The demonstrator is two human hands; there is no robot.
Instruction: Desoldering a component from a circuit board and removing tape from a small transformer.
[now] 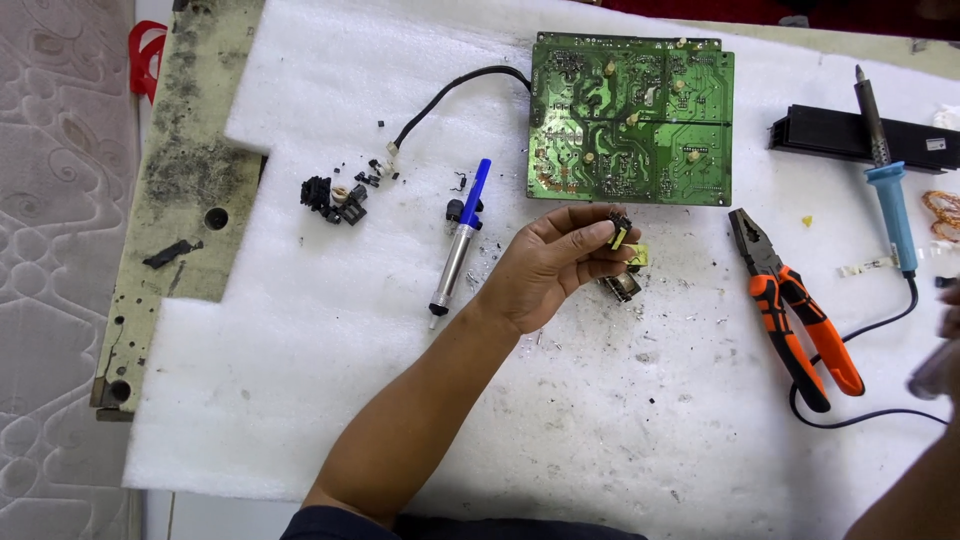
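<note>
A: What could go wrong here?

B: The small black-and-yellow electronic component (620, 236) is pinched only at the tips of the left hand (548, 268), thumb below and fingers (590, 222) curled over it. A loosened pinch could drop it among the black plastic fragments (338, 196) on the white foam sheet (300, 380).

A: And the right hand (945, 350)?

B: Blurred at the frame edge; I cannot tell its grip. The green printed circuit board (632, 118) lies just beyond the fingertips, the blue-handled desoldering pump (458, 240) on the wrist side, apart. Orange-handled pliers (795, 315) lie past the component.
</note>
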